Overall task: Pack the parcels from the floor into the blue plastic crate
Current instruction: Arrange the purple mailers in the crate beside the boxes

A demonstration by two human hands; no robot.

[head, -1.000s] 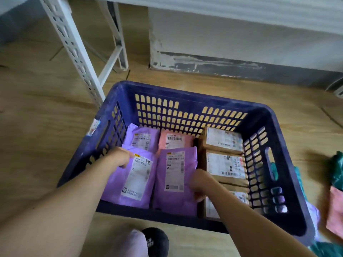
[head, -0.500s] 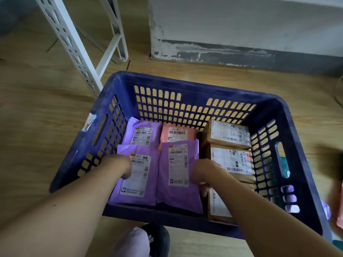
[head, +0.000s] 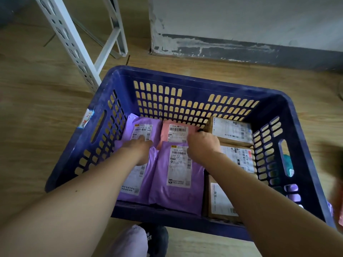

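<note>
Both hands are down in the crate (head: 118,84) on the floor, left hand (head: 138,147) flat on a purple bag (head: 143,130), right hand (head: 202,143) loosely on the pink bag (head: 176,133), seemingly tidying rows; next comes fetching another parcel.

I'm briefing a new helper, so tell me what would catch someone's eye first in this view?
The big blue plastic crate on the wooden floor fills the middle. Inside it, purple mailers lie left, brown boxes right. The left hand and right hand press the parcels near a pink mailer.
</note>
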